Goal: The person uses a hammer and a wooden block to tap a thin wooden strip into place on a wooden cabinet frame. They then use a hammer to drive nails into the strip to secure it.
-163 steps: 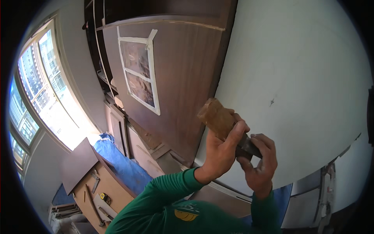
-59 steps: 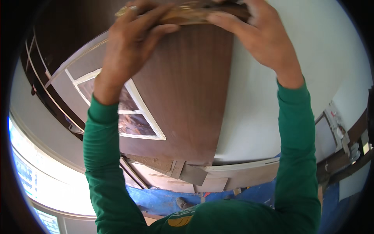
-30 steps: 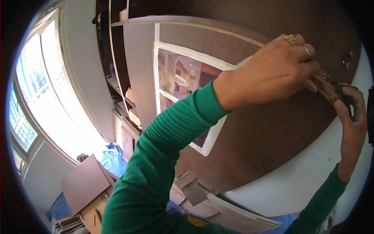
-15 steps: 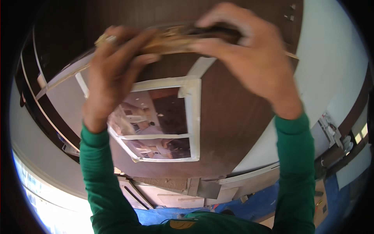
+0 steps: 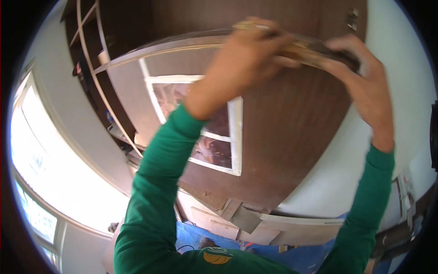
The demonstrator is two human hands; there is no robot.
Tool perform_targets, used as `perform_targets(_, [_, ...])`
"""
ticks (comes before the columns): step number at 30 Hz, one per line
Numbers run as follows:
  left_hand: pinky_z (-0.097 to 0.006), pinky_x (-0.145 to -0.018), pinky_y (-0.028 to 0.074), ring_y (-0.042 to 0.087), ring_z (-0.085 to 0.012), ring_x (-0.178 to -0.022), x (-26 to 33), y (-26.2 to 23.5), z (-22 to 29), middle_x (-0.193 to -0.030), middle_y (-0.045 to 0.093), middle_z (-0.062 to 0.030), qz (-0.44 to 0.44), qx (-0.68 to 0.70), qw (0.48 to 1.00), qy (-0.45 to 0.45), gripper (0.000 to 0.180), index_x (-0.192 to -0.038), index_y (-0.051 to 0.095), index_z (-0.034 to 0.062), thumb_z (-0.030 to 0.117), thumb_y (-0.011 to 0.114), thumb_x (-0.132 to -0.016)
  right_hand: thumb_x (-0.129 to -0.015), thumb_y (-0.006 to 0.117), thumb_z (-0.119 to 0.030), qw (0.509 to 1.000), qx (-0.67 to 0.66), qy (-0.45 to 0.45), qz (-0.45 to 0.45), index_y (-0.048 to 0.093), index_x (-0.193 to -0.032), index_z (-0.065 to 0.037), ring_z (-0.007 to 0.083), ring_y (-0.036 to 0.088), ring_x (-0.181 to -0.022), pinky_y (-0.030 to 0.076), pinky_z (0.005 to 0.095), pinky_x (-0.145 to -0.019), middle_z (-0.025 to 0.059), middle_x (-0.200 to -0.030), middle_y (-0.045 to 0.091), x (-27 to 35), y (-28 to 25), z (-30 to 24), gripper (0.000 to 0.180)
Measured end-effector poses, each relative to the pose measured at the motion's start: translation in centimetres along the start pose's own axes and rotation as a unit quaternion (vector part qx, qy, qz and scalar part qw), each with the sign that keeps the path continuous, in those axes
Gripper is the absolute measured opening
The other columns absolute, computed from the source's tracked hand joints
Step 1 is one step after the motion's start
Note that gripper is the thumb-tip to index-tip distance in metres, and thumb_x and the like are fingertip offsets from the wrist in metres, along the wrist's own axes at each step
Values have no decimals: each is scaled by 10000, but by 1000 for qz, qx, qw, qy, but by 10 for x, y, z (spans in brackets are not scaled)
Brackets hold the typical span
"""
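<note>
Both my hands are closed on a long, narrow block-like tool [image 5: 306, 51] with a tan-gold side and a dark right end. Motion blurs it, so its exact kind is unclear. Gripping its left end is my left hand [image 5: 242, 64], with something golden at the fingers. My right hand [image 5: 365, 77] wraps the dark end, thumb below and fingers above. The tool is at the top edge of a large brown panel [image 5: 278, 128], along its right part. Whether it touches the edge is hidden by my hands.
A glossy rectangle bordered with pale strips [image 5: 236, 137] is on the panel's face. Open dark shelving [image 5: 107, 27] stands at the left, beside a bright window [image 5: 50, 132]. A white wall [image 5: 401, 91] rises at the right. Boards [image 5: 255, 233] and blue sheeting [image 5: 296, 260] lie below.
Both hands and the tool have moved right along the panel's top edge, the left arm now reaching across. The view has shifted too, showing more of the window at the left.
</note>
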State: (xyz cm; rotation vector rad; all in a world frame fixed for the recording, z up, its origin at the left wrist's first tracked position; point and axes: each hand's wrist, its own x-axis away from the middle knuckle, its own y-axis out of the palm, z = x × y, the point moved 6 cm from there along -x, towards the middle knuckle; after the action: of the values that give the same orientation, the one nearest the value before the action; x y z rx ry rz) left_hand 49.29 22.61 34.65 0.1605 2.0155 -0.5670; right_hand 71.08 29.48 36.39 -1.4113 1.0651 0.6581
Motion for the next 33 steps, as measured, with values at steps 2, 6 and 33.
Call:
perform_targets(2, [-491, -907, 545, 662, -375, -1045, -24, 35, 30, -1061, 692, -158, 69, 28, 997, 38, 393, -1205, 784, 49, 282, 855, -896, -1009, 771, -137, 998, 46, 44, -5, 697, -1181, -16, 170, 658, -1170, 508, 332, -1069, 42, -1190, 716, 22, -46, 29, 223])
perform_targets(6, [-459, -876, 547, 663, -333, -982, -29, 53, 38, -969, 678, -132, 143, 54, 986, 68, 296, -989, 785, 25, 290, 830, -865, -1045, 727, -87, 996, 13, 93, 8, 641, -1335, -30, 187, 602, -1300, 468, 334, -1149, 82, -1385, 648, 41, -68, 68, 308])
perform_targets(33, [-455, -974, 573, 691, -356, -1141, 289, -337, -340, -1250, 727, -137, -22, -133, 990, -33, 431, -1358, 746, 48, 261, 796, -987, -1009, 828, -212, 996, 44, -69, -19, 679, -1198, -47, 257, 725, -1006, 547, 415, -942, 128, -1036, 767, -201, 460, -266, 292])
